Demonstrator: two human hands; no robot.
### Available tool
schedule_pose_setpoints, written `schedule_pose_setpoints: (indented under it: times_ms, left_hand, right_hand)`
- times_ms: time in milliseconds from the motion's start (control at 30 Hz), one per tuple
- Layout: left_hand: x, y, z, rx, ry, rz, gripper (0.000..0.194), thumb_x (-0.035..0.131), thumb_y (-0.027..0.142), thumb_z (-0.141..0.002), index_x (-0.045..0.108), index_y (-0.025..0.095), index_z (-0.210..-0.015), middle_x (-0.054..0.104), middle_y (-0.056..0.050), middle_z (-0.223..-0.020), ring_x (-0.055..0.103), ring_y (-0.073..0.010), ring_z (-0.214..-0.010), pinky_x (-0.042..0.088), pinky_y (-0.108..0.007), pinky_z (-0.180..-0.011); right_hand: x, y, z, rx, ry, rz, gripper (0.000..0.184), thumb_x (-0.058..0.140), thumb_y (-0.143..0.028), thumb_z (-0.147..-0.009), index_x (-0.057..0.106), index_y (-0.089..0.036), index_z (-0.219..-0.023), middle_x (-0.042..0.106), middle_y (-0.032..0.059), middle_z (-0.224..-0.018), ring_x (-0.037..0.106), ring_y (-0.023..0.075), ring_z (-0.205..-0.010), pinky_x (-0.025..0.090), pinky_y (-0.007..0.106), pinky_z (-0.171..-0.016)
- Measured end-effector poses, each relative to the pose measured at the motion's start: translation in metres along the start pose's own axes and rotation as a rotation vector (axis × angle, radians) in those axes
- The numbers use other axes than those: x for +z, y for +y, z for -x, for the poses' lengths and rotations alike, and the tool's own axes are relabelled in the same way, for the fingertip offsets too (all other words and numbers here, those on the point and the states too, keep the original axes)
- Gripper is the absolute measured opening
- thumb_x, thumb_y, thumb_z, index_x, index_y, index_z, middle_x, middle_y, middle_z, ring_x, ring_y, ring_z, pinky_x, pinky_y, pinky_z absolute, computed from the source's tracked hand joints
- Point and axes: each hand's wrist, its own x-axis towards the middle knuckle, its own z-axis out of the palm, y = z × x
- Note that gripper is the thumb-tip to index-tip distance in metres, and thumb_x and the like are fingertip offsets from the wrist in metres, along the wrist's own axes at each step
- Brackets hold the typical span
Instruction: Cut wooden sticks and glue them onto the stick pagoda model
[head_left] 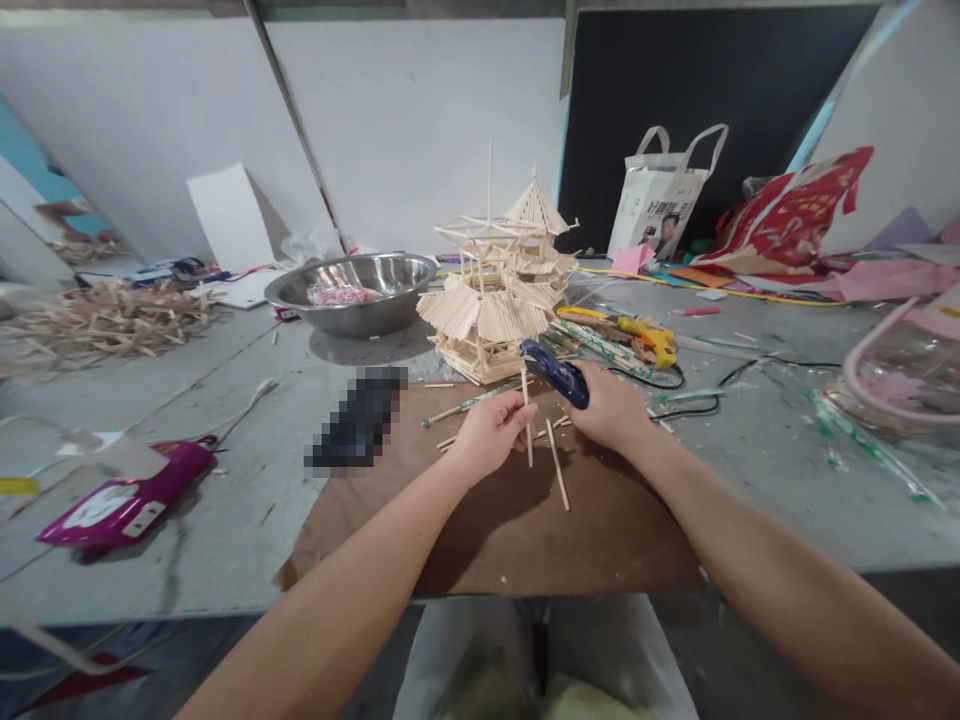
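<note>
My left hand point(489, 432) pinches a thin wooden stick point(529, 452) and holds it nearly upright over a brown board point(480, 555). Wrapped around dark blue hand cutters point(561, 376), my right hand point(613, 405) keeps their head at the stick's upper end. Whether the jaws touch the wood I cannot tell. Another loose stick point(558, 468) lies on the board between my hands, with several short pieces around it. Just beyond my hands stands a pagoda-like model point(484, 315) built of sticks, its roofs tiered.
A steel basin point(352, 318) sits left of the model, past a pixelated dark object point(356, 418). Farther left are a stick pile point(112, 318) and a purple power strip point(139, 500). A yellow glue gun point(656, 338), cables, wrapped sticks and bags point(652, 205) occupy the right side.
</note>
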Motion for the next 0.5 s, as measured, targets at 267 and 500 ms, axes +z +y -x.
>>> schedule_pose_setpoints:
  times_ms: [267, 500]
  left_hand:
    - [-0.0026, -0.0024, 0.0, -0.007, 0.002, -0.001, 0.025, 0.041, 0.036, -0.074, 0.051, 0.014, -0.077, 0.051, 0.003, -0.053, 0.048, -0.0077, -0.046, 0.042, -0.02, -0.046]
    - [-0.0023, -0.001, 0.0006, 0.032, 0.009, -0.083, 0.025, 0.04, 0.036, -0.074, 0.052, 0.014, -0.073, 0.052, 0.002, -0.053, 0.048, -0.0081, -0.046, 0.042, -0.021, -0.046]
  right_hand:
    - [-0.0008, 0.0011, 0.0016, -0.105, 0.014, -0.086, 0.049, 0.046, -0.025, -0.064, 0.038, -0.018, -0.111, 0.054, 0.0075, -0.102, 0.051, 0.0225, -0.088, 0.037, 0.03, -0.071]
    - [-0.0028, -0.0075, 0.005, -0.126, 0.038, -0.004, 0.045, 0.046, -0.03, -0.063, 0.043, -0.016, -0.105, 0.056, 0.0094, -0.097, 0.051, 0.023, -0.085, 0.037, 0.031, -0.069]
